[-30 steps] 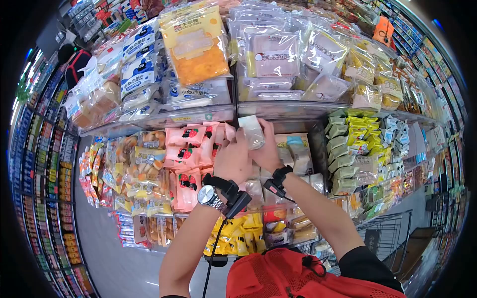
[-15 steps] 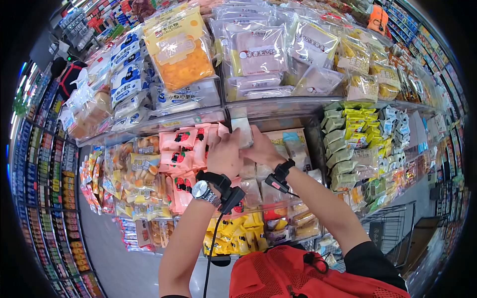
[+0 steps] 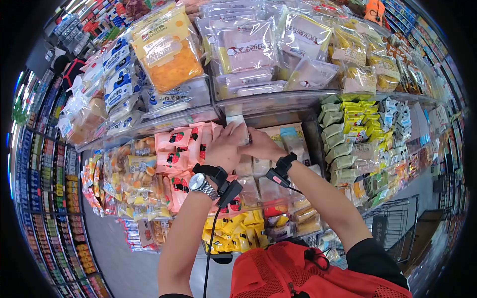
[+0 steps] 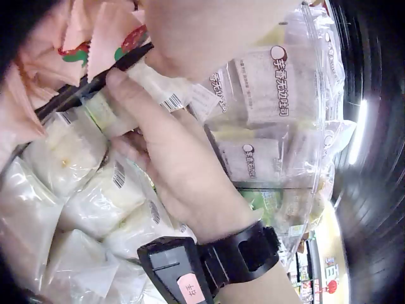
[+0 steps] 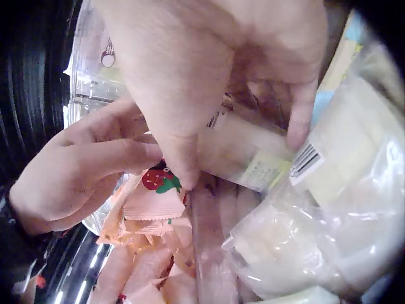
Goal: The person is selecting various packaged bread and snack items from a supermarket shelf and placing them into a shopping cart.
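Observation:
My right hand [image 3: 266, 147] grips a small clear-wrapped pale bread [image 5: 233, 144] with a yellowish label. In the right wrist view its thumb lies on one side of the pack and a finger reaches along the other. My left hand [image 3: 224, 151] is right beside it, thumb straight in the right wrist view, its other fingertips hidden behind the right hand. Pink strawberry-print packs [image 5: 155, 206] lie close to the left thumb, next to a clear divider [image 5: 212, 253]. More wrapped pale breads [image 4: 101, 196] fill the compartment under the hands.
A raised tier behind holds bagged toast [image 3: 247, 47] and an orange-coloured bag [image 3: 166, 54]. Left are bags of rolls [image 3: 144, 174]; right are green packs [image 3: 338, 144]. Yellow packs [image 3: 238, 231] sit below. A shopping cart [image 3: 392, 223] stands at the lower right.
The bread pack has come down from above the bin's back edge into the compartment, with the right hand. The left hand has moved slightly left and now covers more of the pack.

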Available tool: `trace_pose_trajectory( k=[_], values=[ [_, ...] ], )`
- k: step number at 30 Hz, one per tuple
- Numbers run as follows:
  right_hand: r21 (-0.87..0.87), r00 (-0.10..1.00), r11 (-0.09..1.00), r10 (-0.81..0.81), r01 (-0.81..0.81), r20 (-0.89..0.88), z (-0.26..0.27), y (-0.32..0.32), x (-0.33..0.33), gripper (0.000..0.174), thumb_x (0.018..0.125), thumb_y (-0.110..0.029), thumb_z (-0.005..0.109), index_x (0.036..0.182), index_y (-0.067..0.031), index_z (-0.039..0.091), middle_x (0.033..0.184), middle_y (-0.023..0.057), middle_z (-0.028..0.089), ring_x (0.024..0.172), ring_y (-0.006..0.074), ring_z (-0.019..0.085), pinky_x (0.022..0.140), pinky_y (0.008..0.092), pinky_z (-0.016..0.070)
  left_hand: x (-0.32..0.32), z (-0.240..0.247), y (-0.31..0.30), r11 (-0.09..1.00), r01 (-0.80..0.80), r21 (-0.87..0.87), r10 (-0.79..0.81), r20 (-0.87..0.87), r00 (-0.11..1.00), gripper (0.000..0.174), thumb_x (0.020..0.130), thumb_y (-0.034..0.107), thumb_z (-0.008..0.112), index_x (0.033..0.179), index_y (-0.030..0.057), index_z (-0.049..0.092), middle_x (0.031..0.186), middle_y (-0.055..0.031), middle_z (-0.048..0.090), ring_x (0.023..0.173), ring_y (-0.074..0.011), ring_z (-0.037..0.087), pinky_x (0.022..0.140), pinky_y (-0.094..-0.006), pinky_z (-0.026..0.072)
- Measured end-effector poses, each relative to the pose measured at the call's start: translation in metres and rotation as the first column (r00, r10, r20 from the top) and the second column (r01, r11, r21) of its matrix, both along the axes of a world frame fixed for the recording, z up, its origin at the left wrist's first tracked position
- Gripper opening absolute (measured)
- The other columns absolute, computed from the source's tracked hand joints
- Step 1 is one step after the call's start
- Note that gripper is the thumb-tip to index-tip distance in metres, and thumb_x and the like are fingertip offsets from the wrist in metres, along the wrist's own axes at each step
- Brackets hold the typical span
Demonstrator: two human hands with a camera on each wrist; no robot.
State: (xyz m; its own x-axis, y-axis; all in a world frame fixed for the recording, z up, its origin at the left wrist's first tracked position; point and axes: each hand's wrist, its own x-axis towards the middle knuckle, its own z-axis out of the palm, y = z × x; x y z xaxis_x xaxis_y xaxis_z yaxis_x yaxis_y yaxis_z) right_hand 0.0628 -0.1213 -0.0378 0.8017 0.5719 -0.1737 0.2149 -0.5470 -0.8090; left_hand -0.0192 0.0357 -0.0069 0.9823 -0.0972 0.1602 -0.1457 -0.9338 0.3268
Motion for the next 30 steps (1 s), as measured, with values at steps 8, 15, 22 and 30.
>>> trace_pose_trajectory(
  k=[8, 15, 22, 30],
  values=[
    [-0.027, 0.993, 0.993, 0.114, -0.115, -0.028, -0.007, -0.008, 0.009, 0.082, 0.076, -0.059, 0.078, 0.116, 0.0096, 0.055, 0.107, 0.031, 0.067, 0.102, 0.0431, 0.067, 0.085, 0.0456, 0.0518, 0.008, 0.013, 0.0, 0.999, 0.046, 0.03, -0.041, -0.129, 0.991, 0.066, 0.084, 0.003, 0.058, 0.148, 0.0133, 0.047, 0.148, -0.0152, 0.051, 0.135, -0.0333, 0.046, 0.115, -0.0474, 0.0339],
    [0.365, 0.978, 0.928, -0.007, -0.071, 0.207, -0.019, -0.006, -0.005, 0.075, 0.085, -0.049, 0.075, 0.13, 0.0047, 0.048, 0.108, 0.0292, 0.067, 0.104, 0.0445, 0.066, 0.087, 0.0469, 0.0515, 0.017, 0.036, 0.012, 0.997, 0.051, 0.057, -0.036, -0.241, 0.97, 0.066, 0.086, 0.012, 0.063, 0.149, 0.0152, 0.044, 0.145, -0.01, 0.054, 0.137, -0.0294, 0.047, 0.112, -0.0523, 0.0338],
    [0.042, 0.989, 0.989, 0.137, -0.14, 0.062, -0.021, -0.014, 0.003, 0.069, 0.091, -0.045, 0.071, 0.131, 0.0062, 0.047, 0.104, 0.0293, 0.068, 0.1, 0.0457, 0.066, 0.083, 0.047, 0.0523, 0.015, 0.031, 0.01, 0.976, 0.095, 0.196, -0.05, -0.222, 0.974, 0.062, 0.091, 0.015, 0.054, 0.151, 0.0108, 0.041, 0.145, -0.0159, 0.053, 0.137, -0.0339, 0.046, 0.114, -0.053, 0.0322],
    [0.075, 0.921, 0.996, 0.021, -0.054, 0.389, -0.023, -0.043, -0.043, 0.047, 0.088, -0.027, 0.069, 0.123, 0.0012, 0.054, 0.119, 0.0235, 0.065, 0.108, 0.0425, 0.064, 0.087, 0.0506, 0.0537, 0.02, 0.04, 0.01, 0.969, 0.129, 0.209, -0.077, -0.236, 0.969, 0.061, 0.092, 0.019, 0.058, 0.151, 0.0143, 0.041, 0.147, -0.0137, 0.052, 0.139, -0.0328, 0.045, 0.115, -0.0519, 0.0303]
  ],
)
